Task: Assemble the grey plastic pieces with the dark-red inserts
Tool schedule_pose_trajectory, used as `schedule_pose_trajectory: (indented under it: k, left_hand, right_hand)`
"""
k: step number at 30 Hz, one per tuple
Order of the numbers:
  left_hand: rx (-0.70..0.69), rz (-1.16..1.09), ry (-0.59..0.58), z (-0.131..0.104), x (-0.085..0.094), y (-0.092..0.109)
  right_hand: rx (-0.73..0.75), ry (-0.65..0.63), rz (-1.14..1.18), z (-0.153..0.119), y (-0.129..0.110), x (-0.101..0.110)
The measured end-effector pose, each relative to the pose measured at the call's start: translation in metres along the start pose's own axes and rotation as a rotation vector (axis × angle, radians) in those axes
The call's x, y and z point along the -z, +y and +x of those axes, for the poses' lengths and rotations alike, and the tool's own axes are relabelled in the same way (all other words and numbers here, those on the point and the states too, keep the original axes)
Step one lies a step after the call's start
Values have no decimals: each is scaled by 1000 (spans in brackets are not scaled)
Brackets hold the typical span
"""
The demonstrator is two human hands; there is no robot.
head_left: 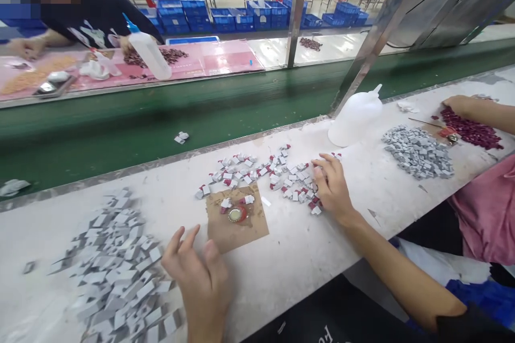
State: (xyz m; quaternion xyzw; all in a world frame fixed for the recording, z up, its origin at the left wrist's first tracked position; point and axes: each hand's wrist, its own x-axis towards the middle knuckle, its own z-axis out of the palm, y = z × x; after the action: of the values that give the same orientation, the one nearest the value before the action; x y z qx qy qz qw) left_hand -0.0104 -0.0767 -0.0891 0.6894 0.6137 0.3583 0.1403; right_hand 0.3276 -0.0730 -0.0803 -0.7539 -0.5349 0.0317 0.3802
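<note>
My left hand (203, 276) hovers over the white tabletop with its fingers apart, and nothing shows in it. It is between a heap of small grey block-like pieces (124, 278) and a brown cardboard square (237, 238). On the cardboard lies a bottle cap (234, 215) with something red at its edge. Two grey-and-red pieces (248, 200) sit beside the cap. My right hand (335, 193) rests at the right edge of a spread of grey-and-dark-red pieces (296, 179), fingers spread; its fingertips hide part of that edge.
Behind my right hand stands a white squeeze bottle (354, 120). A green conveyor belt (225, 112) runs beyond the table, carrying a few pieces (181, 138). At right, another person's hand (462, 106) touches dark-red pieces (475, 128) near a grey heap (418, 153). Someone works across the belt.
</note>
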Motion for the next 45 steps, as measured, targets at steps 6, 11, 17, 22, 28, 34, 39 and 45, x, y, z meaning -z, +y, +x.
schedule_pose_trajectory:
  k: [6, 11, 17, 22, 28, 34, 39, 45]
  left_hand:
    - [-101, 149, 95, -54, 14, -2]
    - [-31, 428, 221, -80, 22, -16]
    - [113, 454, 198, -68, 28, -31]
    - [51, 442, 145, -58, 27, -38]
    - [-12, 501, 240, -50, 27, -33]
    - [-99, 439, 176, -32, 26, -23]
    - [-144, 356, 172, -32, 14, -6]
    - [-324, 189, 49, -43, -11, 42]
  right_hand:
    - [242, -178, -48, -38, 5, 21]
    - [286, -238, -305, -51, 41, 15]
    - [210, -139, -330, -32, 56, 11]
    - [270, -141, -291, -42, 32, -3]
    - [377, -172, -208, -36, 0, -25]
    - [385, -123, -155, -24, 7, -12]
    - [348, -105, -177, -33, 18, 9]
    - [348, -147, -152, -37, 15, 20]
